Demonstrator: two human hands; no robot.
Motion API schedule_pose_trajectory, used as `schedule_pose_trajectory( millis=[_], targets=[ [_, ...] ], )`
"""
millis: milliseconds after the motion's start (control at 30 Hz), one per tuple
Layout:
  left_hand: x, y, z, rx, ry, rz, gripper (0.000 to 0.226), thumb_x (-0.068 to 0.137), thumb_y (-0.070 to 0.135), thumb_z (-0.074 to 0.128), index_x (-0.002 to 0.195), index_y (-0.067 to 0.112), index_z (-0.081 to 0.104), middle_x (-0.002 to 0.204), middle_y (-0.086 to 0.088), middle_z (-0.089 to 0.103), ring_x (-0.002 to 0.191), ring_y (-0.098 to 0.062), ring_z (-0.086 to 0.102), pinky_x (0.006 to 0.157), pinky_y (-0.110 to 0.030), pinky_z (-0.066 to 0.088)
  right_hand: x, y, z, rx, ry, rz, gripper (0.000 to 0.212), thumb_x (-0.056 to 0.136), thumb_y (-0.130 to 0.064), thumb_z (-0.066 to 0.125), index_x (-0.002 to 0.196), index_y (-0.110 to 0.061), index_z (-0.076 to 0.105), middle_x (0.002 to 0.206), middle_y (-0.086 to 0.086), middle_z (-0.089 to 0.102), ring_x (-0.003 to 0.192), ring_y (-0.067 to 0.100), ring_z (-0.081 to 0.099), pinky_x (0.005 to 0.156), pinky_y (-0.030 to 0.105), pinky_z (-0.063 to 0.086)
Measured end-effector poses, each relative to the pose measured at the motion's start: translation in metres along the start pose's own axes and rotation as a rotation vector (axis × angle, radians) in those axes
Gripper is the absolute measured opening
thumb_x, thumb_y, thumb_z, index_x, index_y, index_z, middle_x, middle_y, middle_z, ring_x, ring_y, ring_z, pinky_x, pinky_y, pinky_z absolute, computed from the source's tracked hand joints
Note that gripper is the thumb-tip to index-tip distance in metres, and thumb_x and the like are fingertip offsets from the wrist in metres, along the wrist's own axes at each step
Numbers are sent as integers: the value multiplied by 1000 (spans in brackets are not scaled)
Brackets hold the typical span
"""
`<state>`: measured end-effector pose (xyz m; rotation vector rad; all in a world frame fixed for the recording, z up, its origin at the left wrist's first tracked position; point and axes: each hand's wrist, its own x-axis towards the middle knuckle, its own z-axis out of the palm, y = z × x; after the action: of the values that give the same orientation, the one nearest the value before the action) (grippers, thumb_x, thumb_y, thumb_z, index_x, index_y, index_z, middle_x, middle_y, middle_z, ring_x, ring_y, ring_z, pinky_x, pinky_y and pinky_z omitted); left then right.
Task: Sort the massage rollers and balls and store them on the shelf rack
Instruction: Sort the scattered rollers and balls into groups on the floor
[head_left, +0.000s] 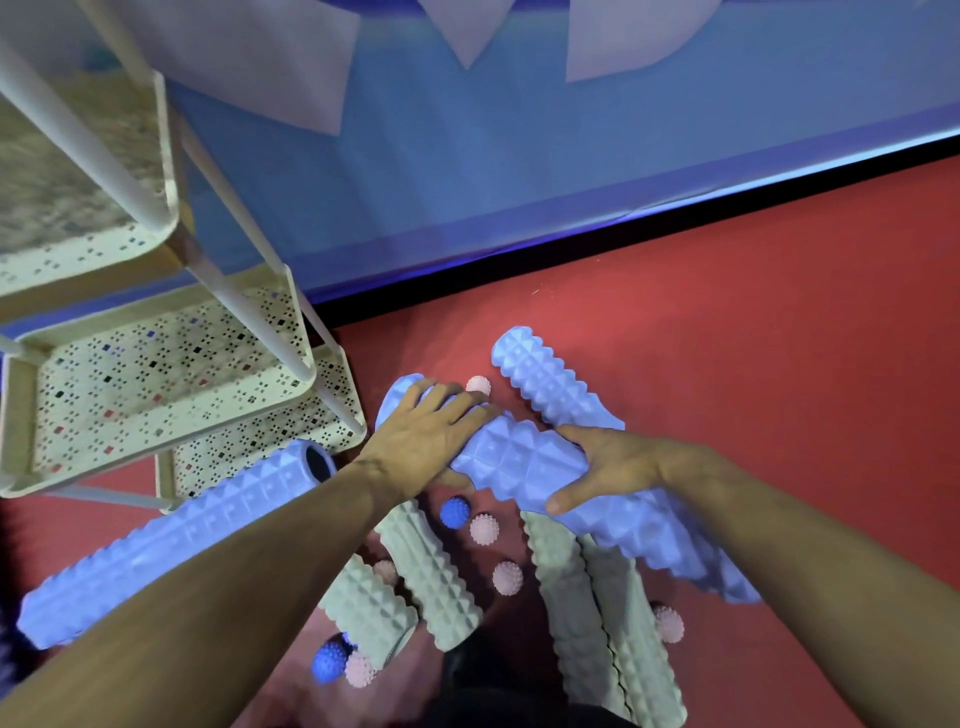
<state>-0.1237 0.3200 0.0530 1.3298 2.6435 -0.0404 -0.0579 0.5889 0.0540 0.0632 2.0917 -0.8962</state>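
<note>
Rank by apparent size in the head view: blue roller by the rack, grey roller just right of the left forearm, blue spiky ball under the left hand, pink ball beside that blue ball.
1. Blue roller by the rack, though nearness may inflate it.
2. Grey roller.
3. Blue spiky ball and pink ball: look alike, not ranked.

Blue ridged rollers (524, 462), grey-green rollers (436, 577), spiky pink and blue balls (484, 529) scattered on floor
</note>
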Motion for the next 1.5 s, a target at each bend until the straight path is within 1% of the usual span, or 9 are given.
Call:
schedule_pose_trajectory(
  millis=[167, 400, 667, 867, 1033, 1167, 1267, 1367, 1500],
  targets=[
    [6, 6, 13, -80, 97, -124, 81, 93, 57, 58, 159, 25, 25, 163, 1, 29, 151, -27, 25, 124, -52, 12, 11, 18, -17, -97, 205, -23, 64, 64, -63, 85, 115, -44, 50, 105, -21, 63, 95, 0, 61, 76, 11, 46],
    [9, 5, 69, -256, -39, -431, 77, 96, 69, 31, 159, 27, 17, 168, 5, 12, 152, -20, 17, 126, -43, 9, 47, 78, -62, -307, 671, 279, 94, 68, -69, 76, 142, -23, 40, 133, 9, 60, 119, 34, 58, 97, 45, 46],
    [6, 5, 127, -321, -108, -496, 76, 94, 71, 32, 156, 27, 26, 163, 3, 24, 145, -23, 30, 122, -41, 20, 104, 138, -67, -209, 786, 441, 99, 74, -59, 78, 148, -12, 32, 141, 19, 47, 129, 42, 47, 104, 51, 40],
    [11, 0, 147, -357, -170, -519, 75, 95, 68, 37, 156, 27, 24, 163, 2, 21, 146, -24, 28, 121, -42, 21, 138, 154, -63, -58, 645, 461, 75, 88, -43, 72, 144, -6, 40, 141, 21, 49, 128, 41, 50, 106, 48, 43],
    [11, -4, 151, -368, -192, -538, 75, 96, 65, 40, 157, 25, 24, 164, 2, 19, 147, -24, 27, 122, -41, 20, 139, 139, -48, -158, 681, 495, 72, 89, -54, 64, 141, -6, 46, 137, 21, 51, 126, 41, 50, 104, 46, 40],
    [4, -11, 153, -381, -207, -572, 75, 96, 64, 41, 157, 25, 22, 164, 2, 18, 148, -23, 26, 121, -41, 20, 147, 77, -20, -348, 1039, -32, 22, 87, -38, 59, 94, -18, 64, 94, 7, 66, 86, 32, 63, 72, 40, 49],
    [-4, -17, 154, -369, -214, -574, 75, 95, 65, 39, 156, 24, 24, 163, 1, 20, 147, -24, 25, 122, -42, 19, 177, 31, 6, -343, 739, -249, 25, 91, -35, 65, 114, -24, 66, 115, -5, 65, 98, 20, 64, 76, 40, 55],
    [-11, -27, 154, -312, -192, -543, 73, 96, 65, 37, 154, 21, 29, 158, -2, 27, 145, -25, 27, 124, -41, 15, 224, 9, 21, -337, 503, -173, 55, 95, -38, 64, 146, -30, 47, 152, -12, 41, 132, 15, 50, 102, 40, 47],
    [-18, -41, 153, -294, -116, -522, 67, 95, 64, 37, 144, 19, 40, 147, -2, 39, 136, -25, 37, 117, -42, 28, 272, 9, 28, -345, 344, -24, 67, 97, -31, 63, 156, -31, 32, 165, -10, 17, 149, 16, 29, 119, 42, 31]
  ],
)
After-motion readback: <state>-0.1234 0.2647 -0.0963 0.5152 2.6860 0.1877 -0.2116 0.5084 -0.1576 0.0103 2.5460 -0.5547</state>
